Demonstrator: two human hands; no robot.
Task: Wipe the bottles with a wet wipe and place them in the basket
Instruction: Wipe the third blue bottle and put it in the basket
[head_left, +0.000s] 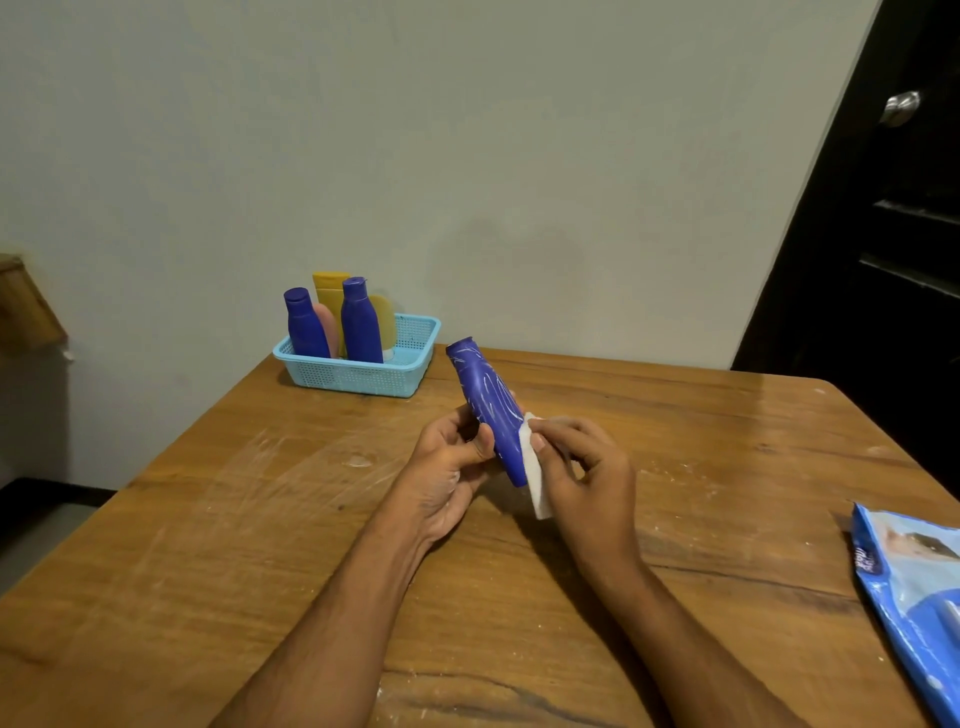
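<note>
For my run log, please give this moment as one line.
step: wiping | left hand: holds bottle | right hand: presses wipe on bottle | basket: other bottles inside

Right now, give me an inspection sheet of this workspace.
Surface: wooden table, scuffed, with white smears and specks.
Job's things: blue plastic bottle streaked white, held tilted above the table; white wet wipe against its lower side; light-blue perforated basket at the far edge, holding blue, yellow and pink bottles.
Clutter: blue wipes packet at the right edge.
Grippers: left hand grips the bottle; right hand pinches the wipe.
Cables: nothing seen.
Surroundings: pale wall, dark door with round knob.
</note>
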